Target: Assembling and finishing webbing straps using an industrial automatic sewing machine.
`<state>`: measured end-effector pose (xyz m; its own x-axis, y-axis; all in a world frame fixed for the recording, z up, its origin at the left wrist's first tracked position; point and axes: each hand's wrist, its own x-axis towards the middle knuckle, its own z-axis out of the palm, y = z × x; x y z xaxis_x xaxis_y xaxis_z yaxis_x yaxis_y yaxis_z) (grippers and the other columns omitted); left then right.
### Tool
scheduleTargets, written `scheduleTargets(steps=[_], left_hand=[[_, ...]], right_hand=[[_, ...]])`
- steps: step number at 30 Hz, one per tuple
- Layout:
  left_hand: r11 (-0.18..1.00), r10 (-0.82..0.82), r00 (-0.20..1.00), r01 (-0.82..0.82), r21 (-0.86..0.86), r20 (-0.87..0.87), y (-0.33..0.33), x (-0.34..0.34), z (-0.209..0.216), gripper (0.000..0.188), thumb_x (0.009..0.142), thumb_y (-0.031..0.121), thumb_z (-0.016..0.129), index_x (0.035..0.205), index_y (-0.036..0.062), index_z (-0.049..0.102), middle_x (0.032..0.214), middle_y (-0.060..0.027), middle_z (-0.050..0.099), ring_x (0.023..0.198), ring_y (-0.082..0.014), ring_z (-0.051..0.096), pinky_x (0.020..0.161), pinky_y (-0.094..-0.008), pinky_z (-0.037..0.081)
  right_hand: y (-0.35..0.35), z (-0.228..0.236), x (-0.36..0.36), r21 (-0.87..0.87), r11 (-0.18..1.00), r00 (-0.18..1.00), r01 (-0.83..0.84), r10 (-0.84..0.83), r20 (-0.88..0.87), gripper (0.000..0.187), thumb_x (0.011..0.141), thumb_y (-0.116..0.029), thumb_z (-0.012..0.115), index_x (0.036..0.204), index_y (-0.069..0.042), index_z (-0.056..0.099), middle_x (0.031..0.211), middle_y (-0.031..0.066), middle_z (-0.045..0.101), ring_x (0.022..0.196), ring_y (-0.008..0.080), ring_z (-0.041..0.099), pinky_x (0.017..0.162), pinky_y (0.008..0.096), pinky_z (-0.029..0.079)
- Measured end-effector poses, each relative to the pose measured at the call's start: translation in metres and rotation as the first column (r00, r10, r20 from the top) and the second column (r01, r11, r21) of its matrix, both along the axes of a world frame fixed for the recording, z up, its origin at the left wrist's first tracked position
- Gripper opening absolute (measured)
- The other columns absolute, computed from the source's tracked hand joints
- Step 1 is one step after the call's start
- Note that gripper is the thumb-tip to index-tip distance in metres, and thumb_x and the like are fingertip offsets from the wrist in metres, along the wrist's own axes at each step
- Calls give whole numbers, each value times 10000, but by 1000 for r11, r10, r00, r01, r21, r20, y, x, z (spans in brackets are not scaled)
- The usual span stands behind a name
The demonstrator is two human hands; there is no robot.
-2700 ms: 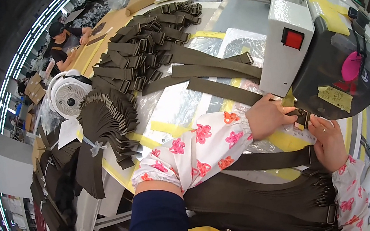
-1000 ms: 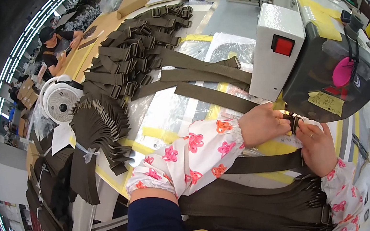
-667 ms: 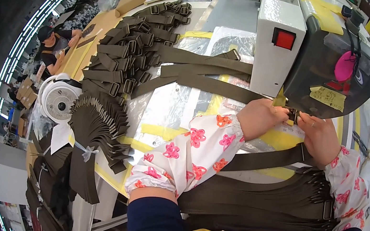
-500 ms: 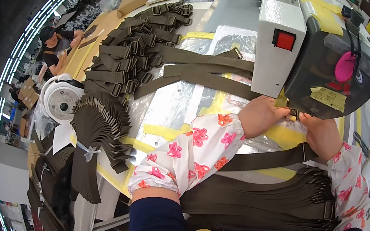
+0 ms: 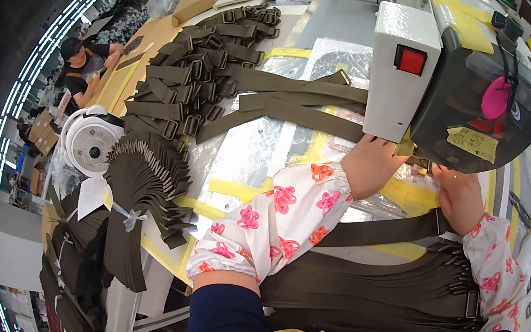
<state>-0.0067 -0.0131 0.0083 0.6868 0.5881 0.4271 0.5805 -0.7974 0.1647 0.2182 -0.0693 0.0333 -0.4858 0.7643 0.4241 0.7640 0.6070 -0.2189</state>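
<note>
Head view suggests one strap end (image 5: 423, 164) is mid-work below the dark machine (image 5: 448, 102), between the left hand (image 5: 372, 166) and right hand (image 5: 460, 197), whose fingers bunch narrowly, their grip too obscured to tell. Buckled straps (image 5: 169, 75) lie heaped beyond; whether the near stack (image 5: 367, 283) is finished is unclear. A white switch box (image 5: 387, 92) crowds the left hand.

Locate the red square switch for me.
In the head view, the red square switch sits right of centre, on the white box-shaped housing, above the person's left hand and left of the dark rounded machine cover.
</note>
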Motion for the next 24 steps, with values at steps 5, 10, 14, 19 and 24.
scheduleTargets(steps=[5, 10, 14, 19, 24], left_hand=[[999, -52, 989, 49, -24, -138, -5, -5, 9, 322, 782, 133, 538, 1090, 44, 575, 899, -109, 607, 867, -265, 573, 814, -362, 434], [995, -78, 972, 90, 46, -223, -15, -1, 17, 244, 779, 147, 538, 998, 44, 567, 822, -82, 595, 805, -227, 577, 745, -341, 454], [998, -5, 970, 21, 66, -242, -10, 3, 12, 207, 768, 158, 543, 946, 54, 560, 772, -61, 586, 785, -218, 583, 701, -330, 460], [987, 48, 979, -16, 160, -198, -11, 2, 17, 214, 739, 166, 548, 927, 65, 556, 796, -49, 582, 760, -196, 570, 642, -305, 463], [911, 6, 986, 64, 408, -168, -9, -62, 28, 341, 696, 141, 546, 1029, 65, 553, 1072, -51, 575, 780, -153, 538, 657, -287, 454]], right_hand=[[-4, 0, 0, -38, 999, 999, 20, -19, 32, 334, 684, 26, 542, 1012, 8, 599, 924, 193, 618, 833, 338, 586, 713, 407, 423], [-15, 7, 1, 54, 993, 975, -103, 90, 205, 350, 654, 10, 588, 1004, 18, 595, 1032, 219, 605, 873, 341, 596, 765, 421, 452], [-14, 2, -3, 28, 999, 984, -29, 24, 179, 317, 623, 12, 589, 939, 25, 591, 996, 220, 607, 797, 325, 602, 689, 402, 496], [-1, 2, 7, 11, 999, 994, 51, -52, 95, 259, 603, 21, 588, 860, 17, 555, 682, 160, 584, 608, 312, 583, 530, 400, 473], [-13, 25, -14, 20, 986, 977, -169, 170, -127, 261, 597, 67, 592, 848, 1, 557, 627, 126, 563, 550, 301, 558, 496, 388, 450]])
